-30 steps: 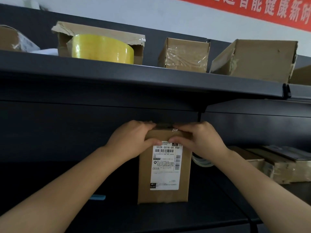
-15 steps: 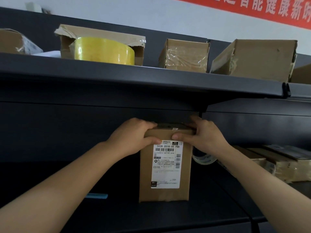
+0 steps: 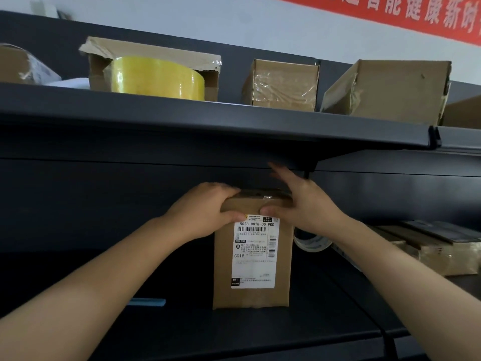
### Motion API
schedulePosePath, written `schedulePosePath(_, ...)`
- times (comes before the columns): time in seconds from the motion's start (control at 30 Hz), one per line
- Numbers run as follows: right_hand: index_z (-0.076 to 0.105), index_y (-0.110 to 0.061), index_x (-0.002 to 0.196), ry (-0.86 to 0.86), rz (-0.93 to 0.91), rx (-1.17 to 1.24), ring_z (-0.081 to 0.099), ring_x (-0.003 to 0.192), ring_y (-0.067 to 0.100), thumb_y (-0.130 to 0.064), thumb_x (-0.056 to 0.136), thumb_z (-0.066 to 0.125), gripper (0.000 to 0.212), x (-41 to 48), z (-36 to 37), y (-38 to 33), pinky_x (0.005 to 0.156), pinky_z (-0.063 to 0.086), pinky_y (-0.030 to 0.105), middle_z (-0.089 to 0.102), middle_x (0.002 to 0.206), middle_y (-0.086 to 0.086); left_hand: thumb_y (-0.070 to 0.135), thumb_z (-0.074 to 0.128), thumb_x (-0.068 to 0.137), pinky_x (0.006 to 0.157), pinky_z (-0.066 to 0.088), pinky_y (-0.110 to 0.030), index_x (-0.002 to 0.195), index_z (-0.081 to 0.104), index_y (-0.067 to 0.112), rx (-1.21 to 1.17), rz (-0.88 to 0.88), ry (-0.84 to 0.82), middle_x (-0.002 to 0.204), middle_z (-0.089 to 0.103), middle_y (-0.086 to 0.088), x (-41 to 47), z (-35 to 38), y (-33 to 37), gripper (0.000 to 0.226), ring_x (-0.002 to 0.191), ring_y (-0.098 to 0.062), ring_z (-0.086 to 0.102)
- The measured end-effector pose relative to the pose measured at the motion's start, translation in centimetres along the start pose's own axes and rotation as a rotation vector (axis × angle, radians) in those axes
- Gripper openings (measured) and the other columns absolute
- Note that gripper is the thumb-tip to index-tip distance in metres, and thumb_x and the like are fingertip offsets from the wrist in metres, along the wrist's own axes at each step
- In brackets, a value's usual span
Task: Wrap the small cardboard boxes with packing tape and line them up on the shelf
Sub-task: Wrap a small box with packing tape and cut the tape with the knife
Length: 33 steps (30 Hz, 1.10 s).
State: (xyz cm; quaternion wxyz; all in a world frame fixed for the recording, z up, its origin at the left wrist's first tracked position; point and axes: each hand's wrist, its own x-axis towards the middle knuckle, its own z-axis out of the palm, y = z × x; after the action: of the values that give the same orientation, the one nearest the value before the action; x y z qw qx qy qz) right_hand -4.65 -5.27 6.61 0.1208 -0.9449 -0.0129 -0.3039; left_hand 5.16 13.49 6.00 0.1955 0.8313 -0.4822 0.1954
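A small upright cardboard box (image 3: 224, 269) with a white shipping label stands on the dark lower shelf (image 3: 234, 334). My left hand (image 3: 203, 214) grips its top left corner, fingers over the top and thumb on the front. My right hand (image 3: 304, 204) has its thumb pressed on the front near the top edge, where a bit of clear tape shows; its fingers are straight and raised above the box top. A roll of clear packing tape (image 3: 309, 243) lies just behind the box's right side, partly hidden by my right wrist.
The upper shelf (image 3: 208, 118) carries a yellow tape roll (image 3: 156, 78) in front of an open box, a taped box (image 3: 282, 86) and a larger box (image 3: 390, 92). Flat cardboard packages (image 3: 437, 251) lie at the right of the lower shelf. A blue item (image 3: 147, 302) lies left.
My right hand's fingers have lifted off the box top and straightened upward, with the thumb staying on the front. My left hand and the box have kept their place.
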Motion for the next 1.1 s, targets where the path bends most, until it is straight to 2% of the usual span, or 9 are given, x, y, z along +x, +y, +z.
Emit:
schedulePosePath(0.1, 0.008, -0.029, 0.153, -0.100, 0.023, 0.008, 0.049, 0.129, 0.016, -0.043, 0.085, 0.066, 0.090, 0.2, 0.2, -0.2, 0.106, 0.039, 0.028, 0.048, 0.145, -0.002, 0.044, 0.059, 0.089, 0.108, 0.036, -0.035, 0.146, 0.035, 0.025, 0.033, -0.007, 0.005, 0.148, 0.040, 0.004, -0.2, 0.4, 0.0, 0.064, 0.132, -0.013, 0.040)
schedulePosePath(0.17, 0.011, -0.026, 0.153, -0.119, 0.016, -0.010, 0.049, 0.130, 0.015, -0.042, 0.088, 0.063, 0.085, 0.3, 0.3, -0.3, 0.108, 0.038, 0.028, 0.050, 0.143, -0.004, 0.043, 0.057, 0.090, 0.107, 0.037, -0.037, 0.144, 0.038, 0.025, 0.014, -0.011, 0.021, 0.147, 0.041, 0.004, -0.6, 0.6, 0.0, 0.060, 0.132, -0.014, 0.041)
schedulePosePath(0.33, 0.028, -0.028, 0.149, 0.028, 0.029, 0.141, 0.055, 0.122, 0.007, -0.038, 0.077, 0.076, 0.087, -0.4, 0.9, 0.2, 0.096, 0.037, 0.012, 0.058, 0.135, -0.003, 0.041, 0.058, 0.090, 0.105, 0.038, -0.033, 0.142, 0.041, 0.027, -0.017, -0.024, 0.043, 0.146, 0.043, 0.007, -1.1, 0.5, 0.0, 0.057, 0.129, -0.013, 0.044)
schedulePosePath(0.5, 0.035, -0.025, 0.146, 0.180, 0.090, 0.039, 0.053, 0.124, 0.021, -0.059, 0.064, 0.075, 0.098, -2.2, 0.4, 2.2, 0.107, 0.041, 0.045, 0.056, 0.136, 0.001, 0.038, 0.063, 0.088, 0.095, 0.042, -0.027, 0.139, 0.045, 0.029, -0.073, -0.068, -0.032, 0.136, 0.052, 0.008, -0.9, -0.5, -0.4, 0.055, 0.117, -0.009, 0.050)
schedulePosePath(0.6, 0.032, -0.025, 0.147, 0.062, 0.221, 0.122, 0.054, 0.123, 0.016, -0.070, 0.052, 0.071, 0.112, -2.8, -0.5, 3.2, 0.106, 0.042, 0.040, 0.057, 0.134, -0.001, 0.042, 0.066, 0.084, 0.088, 0.044, -0.027, 0.133, 0.048, 0.030, -0.026, -0.095, -0.084, 0.131, 0.053, 0.008, -0.3, -1.3, -0.3, 0.054, 0.109, -0.008, 0.051)
schedulePosePath(0.73, 0.040, -0.026, 0.143, -0.024, 0.267, 0.229, 0.059, 0.107, 0.006, -0.051, 0.062, 0.081, 0.094, -3.2, -0.3, 3.7, 0.093, 0.046, 0.022, 0.063, 0.116, -0.008, 0.076, 0.057, 0.069, 0.094, 0.045, -0.037, 0.139, 0.035, 0.026, 0.174, -0.187, -0.188, 0.139, 0.045, 0.005, 1.2, -2.0, 1.6, 0.089, 0.119, -0.015, 0.047)
schedulePosePath(0.9, 0.041, -0.024, 0.142, -0.047, 0.220, 0.263, 0.059, 0.104, 0.003, -0.036, 0.070, 0.083, 0.084, -2.8, -0.3, 3.6, 0.094, 0.046, 0.020, 0.062, 0.115, -0.009, 0.083, 0.049, 0.065, 0.118, 0.016, -0.047, 0.152, 0.001, 0.027, 0.245, -0.190, -0.402, 0.161, -0.005, -0.002, 4.3, -1.7, 4.3, 0.114, 0.147, -0.024, 0.004)
schedulePosePath(1.0, 0.038, -0.026, 0.144, -0.057, 0.206, 0.255, 0.056, 0.110, 0.004, -0.033, 0.071, 0.083, 0.086, -2.7, -0.3, 3.7, 0.098, 0.044, 0.021, 0.059, 0.124, -0.009, 0.076, 0.055, 0.069, 0.118, 0.015, -0.040, 0.152, -0.003, 0.026, 0.152, -0.151, -0.559, 0.161, -0.002, -0.001, 6.4, -1.6, 5.1, 0.113, 0.147, -0.023, 0.006)
schedulePosePath(1.1, 0.037, -0.028, 0.144, -0.056, 0.204, 0.247, 0.057, 0.110, 0.004, -0.031, 0.072, 0.083, 0.086, -2.6, -0.2, 4.0, 0.099, 0.046, 0.024, 0.059, 0.123, -0.009, 0.062, 0.069, 0.070, 0.113, 0.029, -0.038, 0.152, 0.002, 0.030, 0.035, -0.184, -0.626, 0.160, 0.014, 0.000, 7.8, -1.6, 5.1, 0.111, 0.143, -0.023, 0.024)
